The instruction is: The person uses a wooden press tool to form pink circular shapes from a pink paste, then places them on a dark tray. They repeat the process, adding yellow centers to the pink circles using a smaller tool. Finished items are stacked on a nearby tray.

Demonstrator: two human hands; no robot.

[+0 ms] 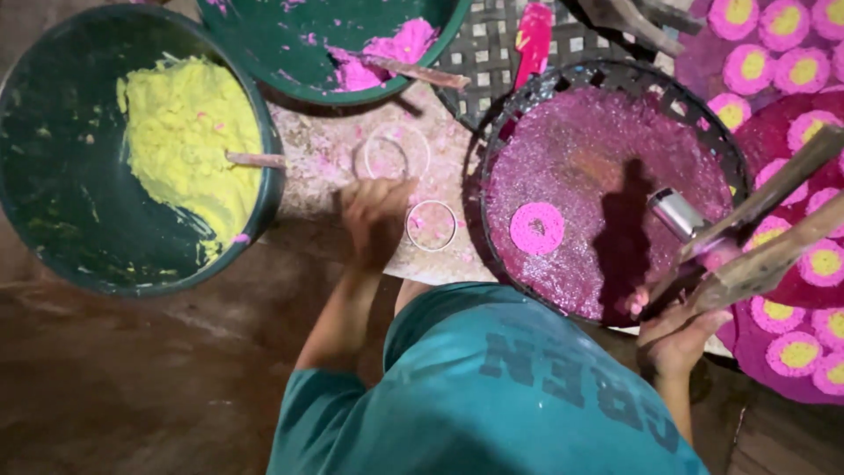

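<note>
Teal shirt (492, 387) fills the near field at six o'clock, worn by the person seen from above.

Left hand (374, 220): extended to a pale, paste-smeared slab (325, 149) at centre. It rests on the slab between two thin ring moulds, one ring (385, 157) just beyond the fingertips at twelve o'clock of the hand, the other ring (432, 225) just beside it at three o'clock. Fingers lie close together and bent down on the slab; whether they grip anything cannot be told.

Right hand (677, 330): at four o'clock of the frame, fingers closed around a wooden-handled press (756, 233) with a metal cylinder (677, 214) at its head. The cylinder hangs over the right part of a round woven tray (615, 88).

The tray is coated in purple-pink residue. One pink disc with a centre hole (537, 228) lies on it, at nine o'clock of the cylinder and apart from it.

Surroundings: a dark green basin (53, 220) at nine o'clock holds yellow paste (185, 141) with a stick (255, 159) lying in it. A second green basin (281, 44) at twelve o'clock holds pink paste (396, 48) and another stick (422, 74). At two to four o'clock, rows of pink rounds with yellow centres (796, 70) lie on purple trays.
</note>
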